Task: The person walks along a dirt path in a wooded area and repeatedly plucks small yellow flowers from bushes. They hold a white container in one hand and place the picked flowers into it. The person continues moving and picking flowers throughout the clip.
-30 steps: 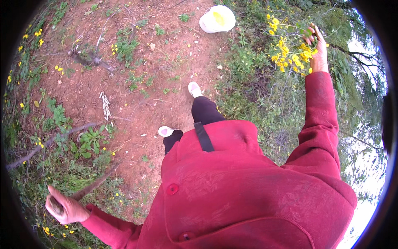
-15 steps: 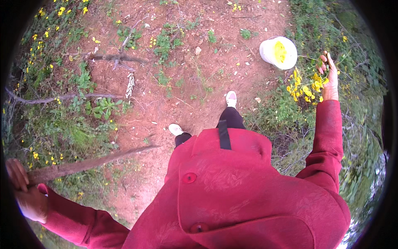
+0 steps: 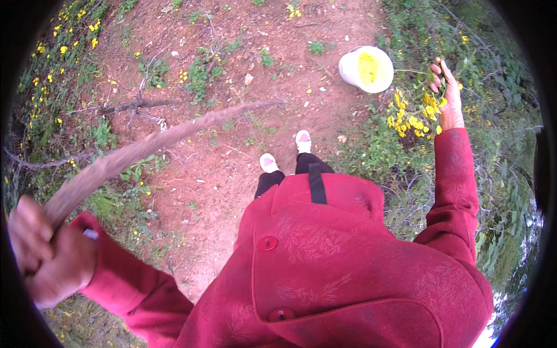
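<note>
Gripped in my left hand (image 3: 55, 252), at the lower left, is a long, curved, rough brown wooden stick (image 3: 142, 148). It slants up and to the right over the ground. My right hand (image 3: 444, 93), far to the right, has its fingers curled around leafy stems of yellow flowers (image 3: 415, 119). The blossoms hang below and left of that hand. Beside them is a white bucket (image 3: 348, 69) with yellow contents, tilted so its opening shows. A thin line runs from the bucket's rim toward my right hand; how it ends there is hidden.
Reddish dirt ground (image 3: 226, 156) with stones and small weeds lies around my white shoes (image 3: 303, 141). Green shrubs (image 3: 493, 64) line the right side. Yellow-flowered plants (image 3: 52, 69) and a dry branch (image 3: 142, 104) are on the left.
The stick has swung up and to the right, with my left hand moving slightly right and its far end now over the path. My feet are closer together. The bucket and right hand shifted left.
</note>
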A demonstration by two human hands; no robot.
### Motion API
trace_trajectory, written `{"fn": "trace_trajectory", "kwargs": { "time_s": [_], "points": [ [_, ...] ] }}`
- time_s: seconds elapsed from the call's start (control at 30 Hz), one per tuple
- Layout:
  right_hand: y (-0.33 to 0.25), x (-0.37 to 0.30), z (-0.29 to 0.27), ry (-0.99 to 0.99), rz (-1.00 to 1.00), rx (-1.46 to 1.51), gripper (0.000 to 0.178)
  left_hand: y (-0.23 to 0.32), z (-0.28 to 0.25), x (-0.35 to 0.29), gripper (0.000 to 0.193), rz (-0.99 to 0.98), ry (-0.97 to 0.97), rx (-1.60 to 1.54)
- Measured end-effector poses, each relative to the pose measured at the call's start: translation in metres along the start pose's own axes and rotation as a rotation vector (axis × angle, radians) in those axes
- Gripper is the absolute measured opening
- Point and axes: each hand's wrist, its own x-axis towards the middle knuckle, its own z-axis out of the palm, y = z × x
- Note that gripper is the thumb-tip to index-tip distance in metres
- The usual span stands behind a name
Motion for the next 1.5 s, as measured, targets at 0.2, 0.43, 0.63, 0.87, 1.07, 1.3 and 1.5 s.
{"fn": "trace_trajectory", "kwargs": {
  "time_s": [0.2,0.43,0.63,0.87,1.07,1.3,1.5],
  "points": [
    [-0.043,-0.061,0.0,0.057,-0.108,0.048,0.019,-0.091,0.037,-0.056,0.022,0.123,-0.209,0.054],
    [-0.024,-0.035,-0.037,0.211,-0.021,0.011,0.016,-0.145,0.11,-0.057,0.023,0.001,-0.17,0.024],
    [-0.041,0.082,-0.064,0.053,0.046,-0.025,0.024,-0.187,0.191,-0.028,0.035,-0.043,-0.209,0.067],
    [-0.075,0.148,-0.048,0.034,0.108,-0.146,0.021,-0.2,0.244,-0.015,0.036,-0.075,-0.223,0.252],
    [-0.028,0.151,-0.013,0.138,0.234,-0.136,0.02,-0.201,0.252,-0.046,0.032,-0.008,-0.196,0.26],
    [0.006,0.161,0.1,-0.008,0.143,-0.043,0.021,-0.167,0.213,-0.063,0.033,-0.097,-0.434,0.144],
    [-0.019,0.169,0.183,-0.271,-0.121,-0.237,0.021,-0.15,0.17,-0.056,0.047,-0.211,-1.062,0.643]
  ]
}}
